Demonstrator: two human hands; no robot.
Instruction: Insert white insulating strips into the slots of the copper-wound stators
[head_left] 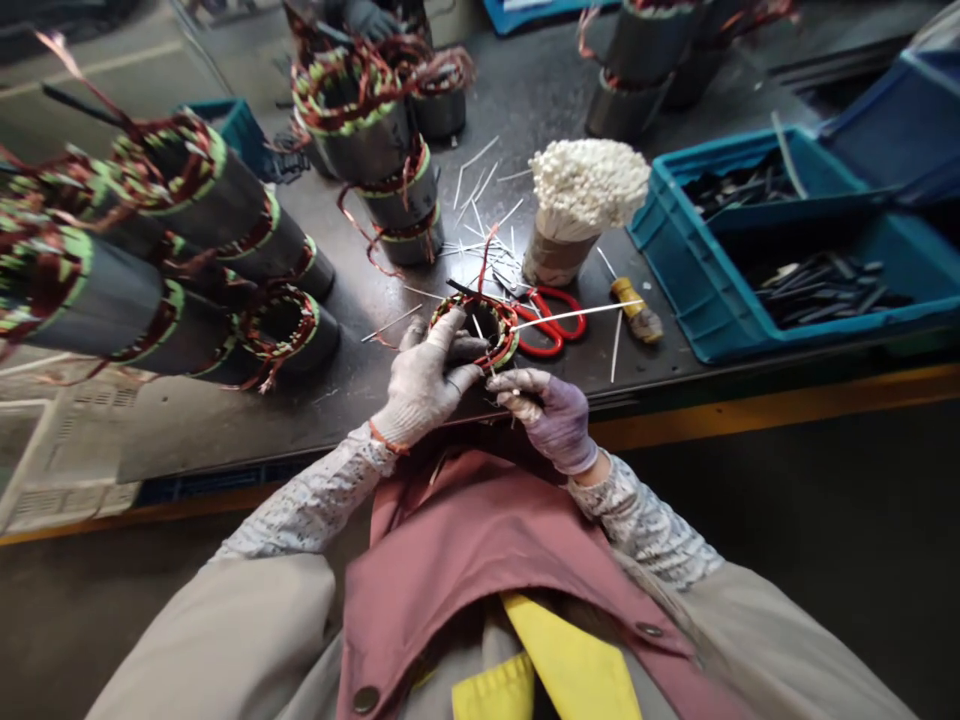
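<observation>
Copper-wound stator (511,346), one, at the near edge of the worktop (330,400); white cord (577,314) extends from its rim, so binding looks begun, unfinished. Left hand (431,370): gripping the stator. Right hand (551,408): fingers closed by the near rim, contents too small to tell. Stacked stators (180,190): wound; completion indeterminable.

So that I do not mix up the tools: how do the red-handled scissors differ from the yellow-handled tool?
The scissors have two red loop handles; the tool has one straight, yellowish handle. The scissors look larger overall than the tool. The scissors lie close beside the wound ring, while the tool lies nearer the teal crate. Both lie on the dark table.
</observation>
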